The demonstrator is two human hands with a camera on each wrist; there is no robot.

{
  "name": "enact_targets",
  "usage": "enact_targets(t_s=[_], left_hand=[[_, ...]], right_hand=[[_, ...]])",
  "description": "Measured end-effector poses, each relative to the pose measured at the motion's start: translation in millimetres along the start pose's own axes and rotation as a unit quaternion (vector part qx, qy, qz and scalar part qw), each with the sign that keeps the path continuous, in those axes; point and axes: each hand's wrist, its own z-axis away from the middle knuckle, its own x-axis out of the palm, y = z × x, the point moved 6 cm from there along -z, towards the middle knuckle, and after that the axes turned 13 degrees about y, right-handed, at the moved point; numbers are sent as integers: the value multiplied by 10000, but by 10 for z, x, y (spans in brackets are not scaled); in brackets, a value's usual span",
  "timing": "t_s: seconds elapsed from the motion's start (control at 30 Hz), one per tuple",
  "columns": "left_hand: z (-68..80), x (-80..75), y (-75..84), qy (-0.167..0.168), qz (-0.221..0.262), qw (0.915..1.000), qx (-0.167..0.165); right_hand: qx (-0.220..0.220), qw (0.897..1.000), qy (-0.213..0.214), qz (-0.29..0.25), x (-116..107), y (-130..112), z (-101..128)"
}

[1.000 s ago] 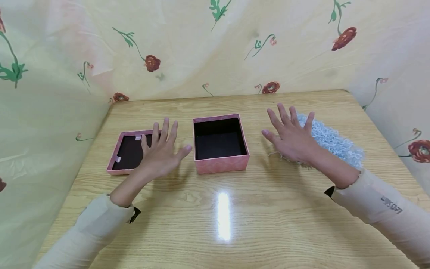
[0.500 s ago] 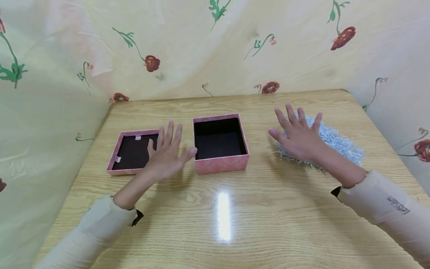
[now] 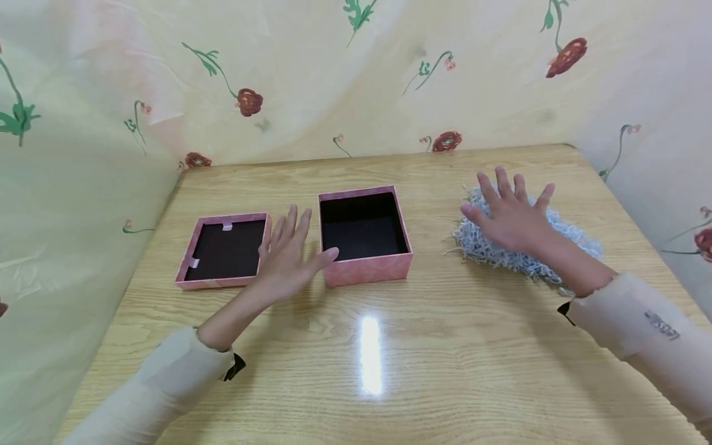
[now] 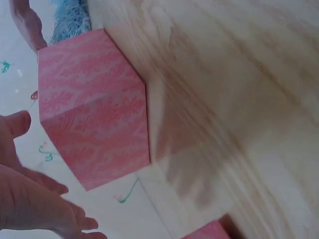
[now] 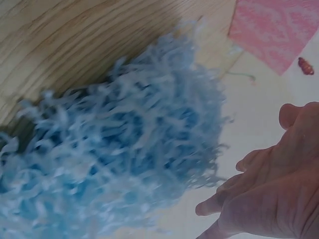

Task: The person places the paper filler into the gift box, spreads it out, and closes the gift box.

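An open pink box (image 3: pixel 367 271) with a black inside stands mid-table in the head view. To its left lies its shallow pink lid (image 3: pixel 222 250), inner side up. My left hand (image 3: pixel 286 266) hovers between the two with fingers spread, holding nothing; its thumb overlaps the box's near left corner in the head view, and the left wrist view shows a gap there. On the right is a heap of light blue shredded paper (image 5: pixel 114 144). Above that heap my right hand (image 3: pixel 514 219) is held with fingers spread, and it grips nothing. Part of the heap is hidden under it.
The wooden table (image 3: pixel 445 371) carries a bright light reflection near its front middle. Floral cloth (image 3: pixel 311 80) hangs behind the table and along both sides.
My left hand has moved right, from over the lid toward the box. The right hand has also moved right, further over the shredded paper. Box and lid have stayed put.
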Motion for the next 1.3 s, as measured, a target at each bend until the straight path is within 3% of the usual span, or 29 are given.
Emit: enact_targets(t_s=[0.37,0.67,0.93,1.3], left_hand=[[1,-10,64,492,616,9968,-132],[0,-1,77,731,956,9924,-272],[35,151,79,738,1885,9780,-513],[18,197,64,662,2191,9709,-709]], right_hand=[[469,9987,-49,191,-15,329,-14],[506,9984,-247,102,-22,416,-7],[561,9966,-567,-182,-3,511,-10],[392,9938,-864,-579,75,572,-1]])
